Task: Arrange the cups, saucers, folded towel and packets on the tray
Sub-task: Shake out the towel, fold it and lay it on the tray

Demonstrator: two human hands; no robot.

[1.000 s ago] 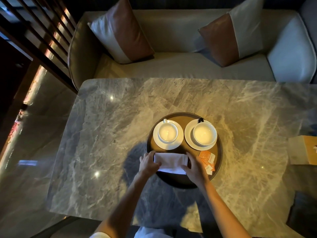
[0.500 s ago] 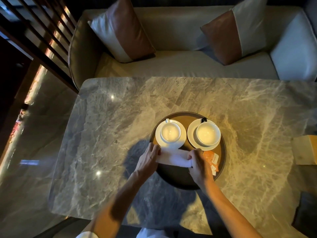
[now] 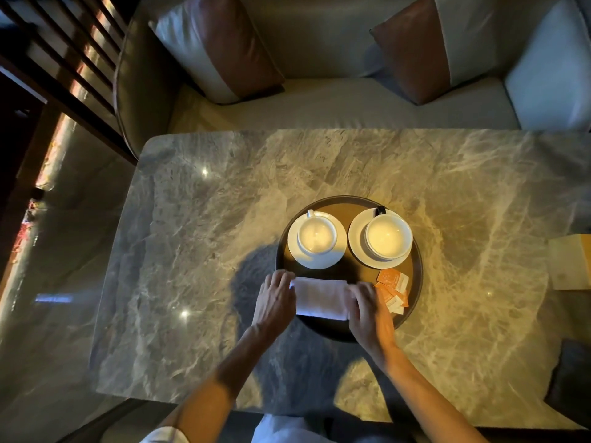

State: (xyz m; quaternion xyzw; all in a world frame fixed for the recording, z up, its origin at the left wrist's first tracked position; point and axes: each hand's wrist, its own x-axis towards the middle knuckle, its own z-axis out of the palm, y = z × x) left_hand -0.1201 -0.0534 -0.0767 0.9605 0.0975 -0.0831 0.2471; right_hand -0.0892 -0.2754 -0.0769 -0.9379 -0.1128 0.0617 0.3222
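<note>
The folded towel is being gripped at its ends by the left hand and right hand, low on the tray.

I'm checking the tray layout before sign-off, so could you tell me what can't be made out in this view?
- Packets: print too small to read; right hand covers some.
- Folded towel: both ends hidden under the hands; left hand.
- Right cup: handle mostly hidden behind it.
- Tray: near rim in shadow.

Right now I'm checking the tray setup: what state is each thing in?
left cup: upright on its saucer
right cup: upright on its saucer
towel: folded, hands at both ends
packets: loose, overlapping
left hand: on towel
right hand: on towel
</note>
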